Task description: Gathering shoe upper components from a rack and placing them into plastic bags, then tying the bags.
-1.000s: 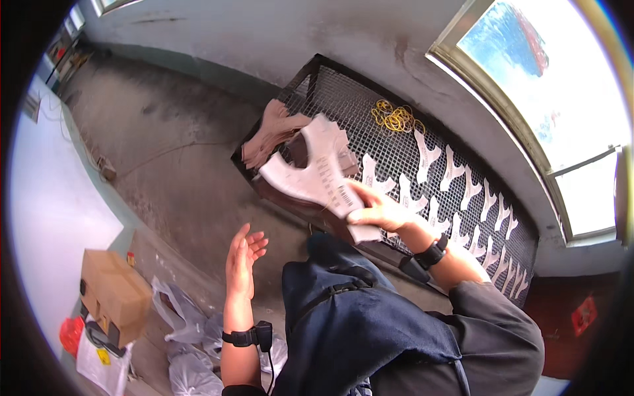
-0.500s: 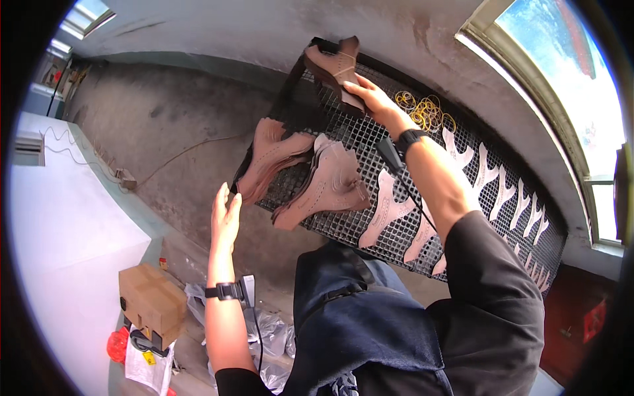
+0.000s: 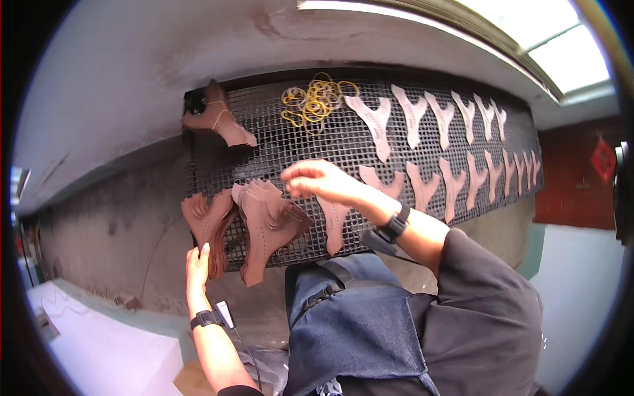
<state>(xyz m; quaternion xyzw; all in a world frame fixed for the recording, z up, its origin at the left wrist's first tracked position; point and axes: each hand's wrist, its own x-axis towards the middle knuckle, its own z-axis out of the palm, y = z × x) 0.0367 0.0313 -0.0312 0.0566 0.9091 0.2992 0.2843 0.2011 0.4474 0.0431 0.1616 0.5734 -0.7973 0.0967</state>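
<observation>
My left hand (image 3: 197, 269) is at the near edge of a stack of brown Y-shaped leather pieces (image 3: 206, 221), its thumb apart from the fingers and against or just beside the stack. A second fanned-out stack of leather pieces (image 3: 264, 228) lies right of it. My right hand (image 3: 316, 180) hovers over the black mesh rack (image 3: 277, 148), fingers stretched out and holding nothing, just beyond that second stack. At the far left corner lies a bundle of leather pieces (image 3: 221, 119) with a thin band around it.
Yellow and pale rubber bands (image 3: 314, 102) lie tangled at the rack's far side. Single Y-shaped pieces (image 3: 413, 119) lie in two rows toward the right. A wall and window (image 3: 571, 56) border the far side. Below left is a white surface (image 3: 125, 350).
My right hand has let go of the banded bundle and come nearer, over the rack. My left hand has come up to the left stack. The view has turned rightward.
</observation>
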